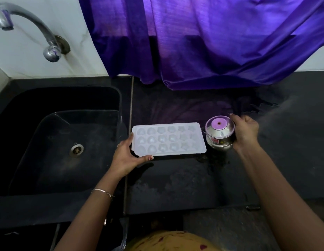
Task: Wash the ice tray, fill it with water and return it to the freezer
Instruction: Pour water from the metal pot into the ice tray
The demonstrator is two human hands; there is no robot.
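Ice tray [168,140] flat on the surface [175,178] near its left edge: filling step, I judge.
Left hand [125,156] pinches the tray's left end between thumb and fingers; right hand [245,132] curls its fingers round a steel pot [220,136] just beside the right end. Next, likely: a slow tilt over the cells.

The ice tray [169,139] is held on the countertop [175,178] at its left end by the left hand [127,156]. A steel pot [220,136] just beside it is gripped by the right hand [245,133].
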